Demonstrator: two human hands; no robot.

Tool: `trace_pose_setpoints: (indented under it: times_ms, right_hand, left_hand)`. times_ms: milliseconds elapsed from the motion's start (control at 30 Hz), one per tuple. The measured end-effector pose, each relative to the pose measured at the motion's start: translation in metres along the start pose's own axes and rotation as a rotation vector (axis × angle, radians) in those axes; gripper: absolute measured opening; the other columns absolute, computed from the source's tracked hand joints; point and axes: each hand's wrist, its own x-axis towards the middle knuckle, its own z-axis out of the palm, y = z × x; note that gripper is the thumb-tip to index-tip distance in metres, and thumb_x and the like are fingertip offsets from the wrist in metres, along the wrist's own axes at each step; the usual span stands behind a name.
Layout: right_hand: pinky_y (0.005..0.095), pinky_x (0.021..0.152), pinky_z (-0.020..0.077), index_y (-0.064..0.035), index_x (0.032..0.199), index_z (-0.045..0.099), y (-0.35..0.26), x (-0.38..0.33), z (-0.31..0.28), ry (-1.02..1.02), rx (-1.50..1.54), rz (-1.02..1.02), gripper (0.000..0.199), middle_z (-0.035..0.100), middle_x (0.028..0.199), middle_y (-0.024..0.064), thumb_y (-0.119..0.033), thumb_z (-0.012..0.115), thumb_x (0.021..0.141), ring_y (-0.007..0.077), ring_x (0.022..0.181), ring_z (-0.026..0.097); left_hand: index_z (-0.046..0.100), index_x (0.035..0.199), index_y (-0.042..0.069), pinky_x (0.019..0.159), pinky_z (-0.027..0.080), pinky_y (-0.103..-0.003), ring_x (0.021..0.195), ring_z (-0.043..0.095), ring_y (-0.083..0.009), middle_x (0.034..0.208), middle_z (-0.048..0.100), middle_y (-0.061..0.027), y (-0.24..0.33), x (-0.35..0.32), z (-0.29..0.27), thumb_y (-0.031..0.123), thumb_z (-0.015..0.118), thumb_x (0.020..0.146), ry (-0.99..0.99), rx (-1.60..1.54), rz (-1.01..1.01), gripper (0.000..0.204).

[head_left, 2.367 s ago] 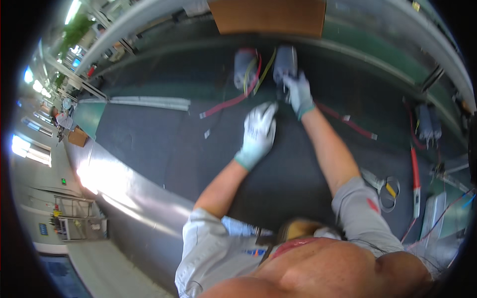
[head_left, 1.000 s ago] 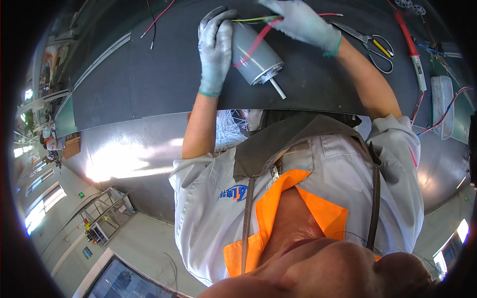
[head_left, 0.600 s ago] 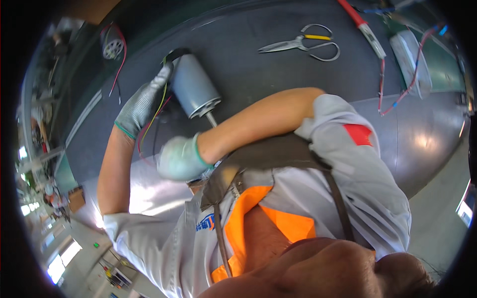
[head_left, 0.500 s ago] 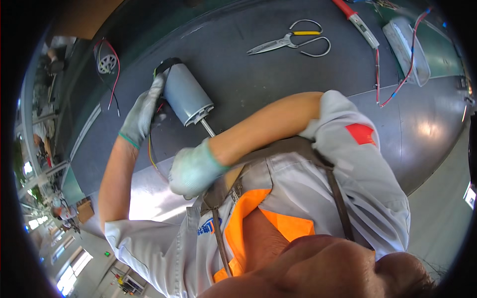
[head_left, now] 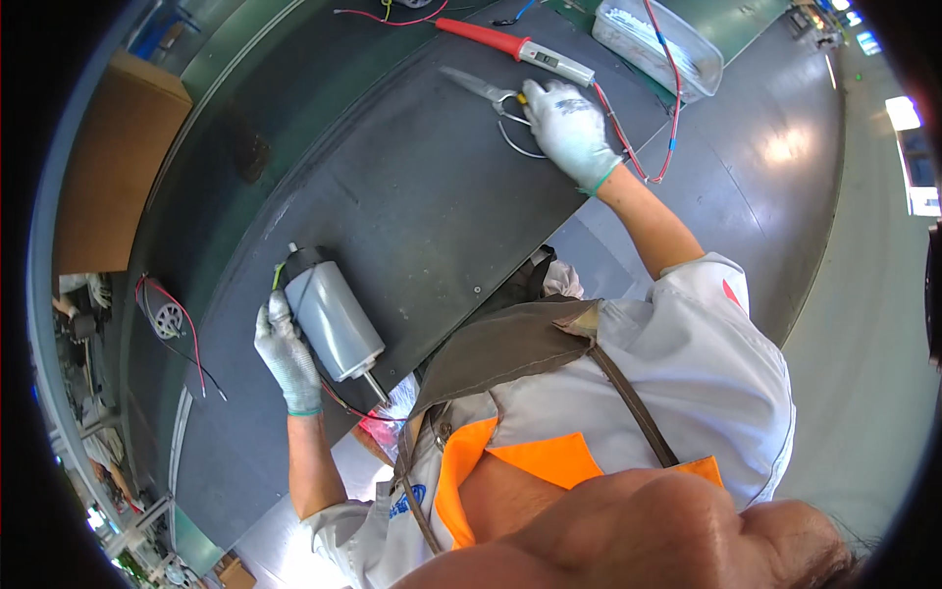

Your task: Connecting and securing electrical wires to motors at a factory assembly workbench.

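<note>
A dark mat covers the bench (head_left: 412, 187). At its far edge lie a red-handled tool (head_left: 515, 43) and a clear plastic tray (head_left: 659, 44) with red wires. A brown cardboard box (head_left: 113, 182) stands left; a small fan-like part (head_left: 165, 316) lies nearby.

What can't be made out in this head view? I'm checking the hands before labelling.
- Right hand covers the scissors' handles; grip unclear.
- Left hand hides the near side of the silver cylindrical motor.
- Contents of the clear plastic tray: too small.
</note>
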Motion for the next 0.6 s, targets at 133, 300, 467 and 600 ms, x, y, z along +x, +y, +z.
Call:
trace_pose_setpoints:
  times_ms: [133, 300, 467, 600]
  right_hand:
    - [0.0451, 0.066, 0.0561, -0.0105, 0.101, 0.069, 0.072, -0.003, -0.029, 0.506, 0.067, 0.044, 0.017, 0.070, 0.088, 0.0152, -0.023, 0.060, 0.095, 0.0339, 0.076, 0.069]
    - [0.0372, 0.064, 0.0508, -0.0031, 0.096, 0.075, 0.186, 0.063, -0.103, 0.247, 0.483, 0.705, 0.018, 0.072, 0.079, 0.0062, -0.018, 0.067, 0.091, 0.0208, 0.066, 0.065]
    - [0.0324, 0.072, 0.0538, -0.0052, 0.116, 0.071, 0.324, 0.150, 0.012, -0.141, 0.100, 0.067, 0.030, 0.074, 0.097, 0.0115, -0.018, 0.069, 0.090, 0.0194, 0.082, 0.068]
    - [0.0450, 0.082, 0.0546, -0.0121, 0.106, 0.074, 0.273, 0.183, 0.034, -0.207, -0.174, 0.047, 0.028, 0.073, 0.101, 0.0176, -0.026, 0.070, 0.083, 0.0383, 0.096, 0.069]
  left_hand:
    - [0.063, 0.113, -0.005, 0.076, 0.047, -0.026, 0.085, 0.053, -0.0077, 0.093, 0.061, -0.0010, 0.000, -0.001, 0.015, 0.031, 0.062, 0.103, -0.092, -0.087, 0.066, 0.038]
    - [0.066, 0.114, -0.007, 0.082, 0.050, -0.029, 0.089, 0.058, -0.0125, 0.098, 0.069, -0.0075, 0.002, -0.007, 0.025, 0.023, 0.063, 0.102, -0.079, 0.206, 0.233, 0.032]
    - [0.066, 0.117, -0.005, 0.086, 0.051, -0.031, 0.092, 0.062, -0.0137, 0.103, 0.072, -0.0111, 0.014, -0.015, 0.038, 0.018, 0.063, 0.101, -0.141, 0.312, 0.273, 0.028]
    - [0.066, 0.118, -0.003, 0.089, 0.050, -0.031, 0.096, 0.062, -0.0141, 0.107, 0.072, -0.0117, 0.010, -0.029, 0.033, 0.014, 0.062, 0.101, -0.103, 0.285, 0.237, 0.025]
